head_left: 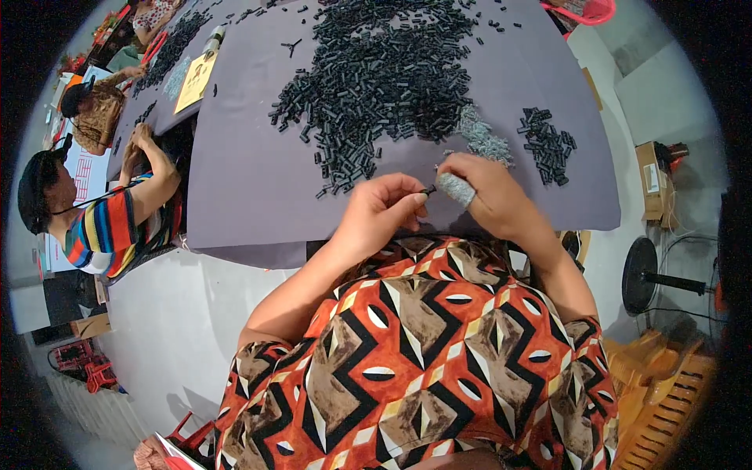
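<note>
Near the table's front edge my left hand (381, 213) pinches a small black cylindrical piece (428, 190) between thumb and fingertips. Close beside it, my right hand (489, 192) is closed, its fingertips near the piece; what they hold, if anything, is hidden. A grey wrap (456, 189) covers one of its digits. Just beyond that hand lies a heap of tiny silvery parts (484, 137). A large spread of small black cylindrical pieces (384, 86) covers the middle of the table, and a smaller pile of similar black pieces (547, 146) sits to the right.
The grey-covered table (243, 172) extends ahead. At the left, a person in a striped shirt (121, 215) and others work along a second table, near a yellow card (194, 82). On the right stand a cardboard box (654, 184), a round black stand (641, 274) and an orange-yellow slatted chair (666, 399).
</note>
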`<state>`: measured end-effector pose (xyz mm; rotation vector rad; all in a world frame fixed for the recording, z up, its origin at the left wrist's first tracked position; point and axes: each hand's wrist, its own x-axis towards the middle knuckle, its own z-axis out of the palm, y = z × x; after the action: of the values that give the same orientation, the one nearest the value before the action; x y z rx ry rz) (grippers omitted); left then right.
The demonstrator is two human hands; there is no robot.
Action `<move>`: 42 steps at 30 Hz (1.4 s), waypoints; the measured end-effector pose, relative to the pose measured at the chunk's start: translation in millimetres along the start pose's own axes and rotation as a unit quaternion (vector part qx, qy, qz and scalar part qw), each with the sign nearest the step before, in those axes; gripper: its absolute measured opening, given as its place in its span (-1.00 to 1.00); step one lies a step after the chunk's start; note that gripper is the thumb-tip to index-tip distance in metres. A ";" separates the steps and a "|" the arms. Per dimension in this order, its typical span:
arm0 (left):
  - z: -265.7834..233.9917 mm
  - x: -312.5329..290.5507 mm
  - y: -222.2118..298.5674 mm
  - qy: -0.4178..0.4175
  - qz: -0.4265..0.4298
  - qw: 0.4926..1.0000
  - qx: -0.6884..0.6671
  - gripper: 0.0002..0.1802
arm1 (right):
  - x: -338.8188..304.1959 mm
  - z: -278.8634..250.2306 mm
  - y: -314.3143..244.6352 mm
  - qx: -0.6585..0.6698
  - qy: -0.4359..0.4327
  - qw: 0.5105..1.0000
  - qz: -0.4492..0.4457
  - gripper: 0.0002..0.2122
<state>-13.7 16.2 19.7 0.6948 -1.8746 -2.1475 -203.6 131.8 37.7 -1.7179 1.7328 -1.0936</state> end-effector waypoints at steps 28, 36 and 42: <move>4.6 8.5 -2.0 0.013 -0.042 0.992 -0.117 -0.83 | -1.8 8.4 -9.2 -0.126 0.057 0.989 -0.043 -0.73; 4.2 12.6 -12.5 0.022 -0.022 0.985 -0.171 -0.87 | 2.7 13.7 -12.2 -0.253 0.036 0.965 -0.056 -0.76; 5.7 12.1 -12.2 0.034 -0.025 0.986 -0.161 -0.88 | 3.6 24.9 -5.4 -0.278 0.040 0.958 -0.065 -0.74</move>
<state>-25.2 17.8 5.7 0.7381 -1.4426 -2.3499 -181.1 123.6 28.4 -2.1647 2.1503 -0.7736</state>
